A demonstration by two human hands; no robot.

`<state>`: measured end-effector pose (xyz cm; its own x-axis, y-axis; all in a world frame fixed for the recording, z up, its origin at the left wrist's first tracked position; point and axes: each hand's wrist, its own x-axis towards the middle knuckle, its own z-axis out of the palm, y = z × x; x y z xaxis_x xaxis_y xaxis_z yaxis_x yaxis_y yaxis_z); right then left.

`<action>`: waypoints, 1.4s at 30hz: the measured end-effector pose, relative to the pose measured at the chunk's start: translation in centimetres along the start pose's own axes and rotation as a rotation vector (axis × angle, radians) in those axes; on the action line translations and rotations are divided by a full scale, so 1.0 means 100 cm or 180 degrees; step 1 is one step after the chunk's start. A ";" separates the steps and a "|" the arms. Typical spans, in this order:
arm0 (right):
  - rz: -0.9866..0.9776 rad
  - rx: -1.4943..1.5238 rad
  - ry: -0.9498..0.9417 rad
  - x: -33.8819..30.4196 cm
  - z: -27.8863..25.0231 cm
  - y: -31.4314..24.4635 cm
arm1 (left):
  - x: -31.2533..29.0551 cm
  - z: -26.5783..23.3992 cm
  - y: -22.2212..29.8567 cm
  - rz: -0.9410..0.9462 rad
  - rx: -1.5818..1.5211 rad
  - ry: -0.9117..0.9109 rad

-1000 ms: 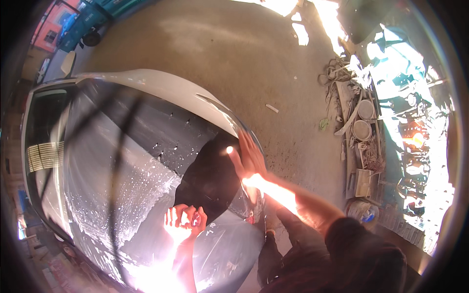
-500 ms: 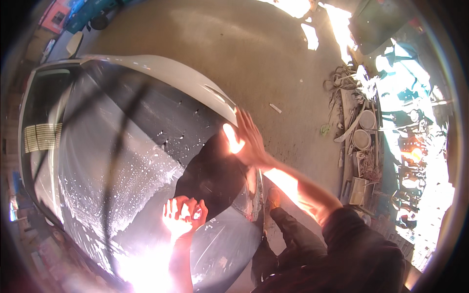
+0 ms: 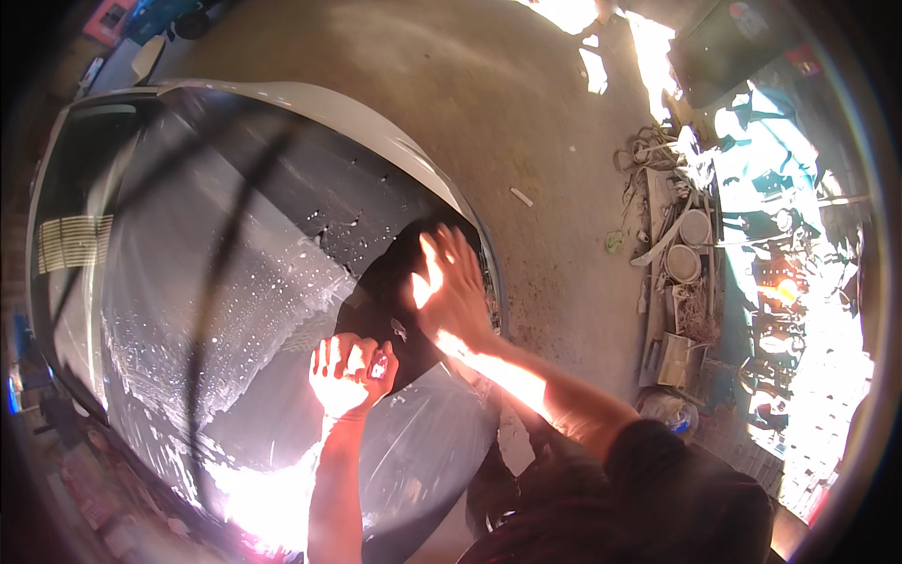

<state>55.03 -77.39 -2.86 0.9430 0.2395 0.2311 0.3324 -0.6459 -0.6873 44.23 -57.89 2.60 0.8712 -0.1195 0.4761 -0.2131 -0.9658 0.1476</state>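
Observation:
A grey car hood (image 3: pixel 202 226) with wet white spots and streaks spreads out in front of me. My left hand (image 3: pixel 352 378) rests low on it, fingers curled in; whatever they may hold is hidden. Something small and shiny shows at one of its fingers. My right hand (image 3: pixel 453 293) is over the hood's right part, near the front edge, fingers stretched out and palm down, with sunlight across it. Whether its palm touches the surface I cannot tell. A dark shadow covers the hood between and around both hands.
The car's windshield (image 3: pixel 70 244) is at the left, with a side mirror (image 3: pixel 147 58) beyond. Brown floor (image 3: pixel 554 113) runs along the car's far and right side. Two round lids or cans (image 3: pixel 693 226), cables and boards lie in a cluttered row at the right, beside bright sunlit patches.
My right hand has moved left and a little down, from the hood's front edge onto the hood. My left hand stays curled in nearly the same place. The view has shifted slightly.

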 end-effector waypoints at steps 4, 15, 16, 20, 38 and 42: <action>-0.0389 -0.0485 0.0362 0.112 0.050 -0.004 | 0.012 0.008 0.011 -0.0057 0.0020 -0.0134; -0.0774 -0.0287 -0.0028 -0.033 -0.006 -0.003 | -0.003 0.009 0.001 -0.0297 -0.0192 0.0042; -0.0839 -0.0238 0.0199 0.017 0.009 -0.011 | 0.000 0.010 0.003 -0.0242 -0.0115 0.0063; -0.0935 -0.0677 0.0581 0.084 0.039 -0.001 | 0.009 0.018 0.013 -0.0247 -0.0213 0.0116; -0.1192 -0.0431 -0.0214 0.070 0.058 -0.018 | -0.007 0.004 -0.002 -0.0352 0.0044 0.0453; -0.1542 -0.0250 -0.0259 -0.031 -0.017 0.019 | -0.003 0.014 0.002 -0.0414 0.0076 0.0548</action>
<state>52.76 -80.58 -3.75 0.6766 0.5793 0.4546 0.7353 -0.4982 -0.4595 44.55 -58.42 1.23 0.8019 0.0456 0.5957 -0.0915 -0.9760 0.1979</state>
